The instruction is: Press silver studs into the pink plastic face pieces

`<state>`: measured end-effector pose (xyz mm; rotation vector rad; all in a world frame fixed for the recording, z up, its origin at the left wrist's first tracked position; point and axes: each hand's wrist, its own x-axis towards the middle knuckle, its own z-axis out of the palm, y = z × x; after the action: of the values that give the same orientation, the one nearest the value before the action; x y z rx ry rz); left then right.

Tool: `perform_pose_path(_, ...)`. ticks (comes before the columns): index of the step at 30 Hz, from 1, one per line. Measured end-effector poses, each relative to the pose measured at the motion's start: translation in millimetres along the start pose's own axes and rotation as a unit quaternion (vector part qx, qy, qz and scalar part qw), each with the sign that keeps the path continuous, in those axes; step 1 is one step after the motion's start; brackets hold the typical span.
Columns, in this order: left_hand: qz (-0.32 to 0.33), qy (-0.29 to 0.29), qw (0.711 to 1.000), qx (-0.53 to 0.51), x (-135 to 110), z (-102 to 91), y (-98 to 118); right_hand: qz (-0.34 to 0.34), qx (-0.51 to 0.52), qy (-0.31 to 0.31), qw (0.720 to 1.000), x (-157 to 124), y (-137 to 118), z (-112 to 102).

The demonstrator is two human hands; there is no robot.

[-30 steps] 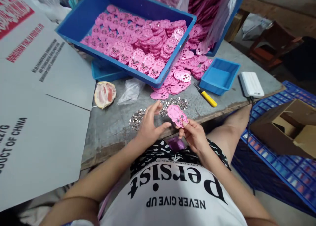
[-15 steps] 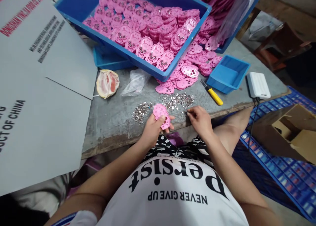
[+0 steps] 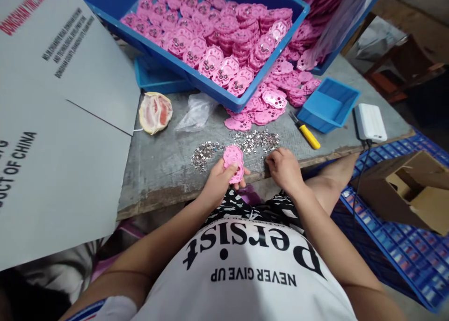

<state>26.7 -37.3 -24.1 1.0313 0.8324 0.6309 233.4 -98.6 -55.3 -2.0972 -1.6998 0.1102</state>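
My left hand [image 3: 219, 179] grips a pink plastic shell [image 3: 234, 163], thumb over its lower part, at the table's near edge. To the right, my right hand [image 3: 285, 167] rests at the edge with its fingers pinched together; whatever they hold is too small to make out. Small shiny metal pieces lie just beyond both hands, in a left heap [image 3: 204, 156] and a wider right heap [image 3: 257, 141]. Loose pink shells [image 3: 259, 113] are piled behind them. Many more, bearing metal pieces, are stacked in a large blue bin [image 3: 229, 103].
A yellow-handled screwdriver [image 3: 309, 136], a small blue tray [image 3: 328, 105] and a white power bank [image 3: 371, 121] lie on the right. On the left are a clear plastic bag [image 3: 197, 113], a peeled fruit [image 3: 155, 113] and a big printed carton [image 3: 70, 138]. An open cardboard box [image 3: 403, 190] stands beside the table.
The pink shell in my left hand has turned a little more upright. My right hand stays at the table edge, fingers still pinched. The whole view has shifted slightly.
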Motion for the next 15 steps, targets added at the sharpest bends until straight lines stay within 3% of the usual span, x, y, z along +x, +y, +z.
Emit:
perform_pose_path(7, -0.007, 0.007, 1.000, -0.029, 4.4, 16.1, -0.1, -0.006, 0.220, 0.084, 0.972, -3.6, -25.7, -9.4)
perform_pose_path(15, 0.011, 0.050, 0.994, -0.098, 5.0, 34.7, -2.6, -0.059, 0.216, 0.100, 0.970, -17.7, -50.8, -11.7)
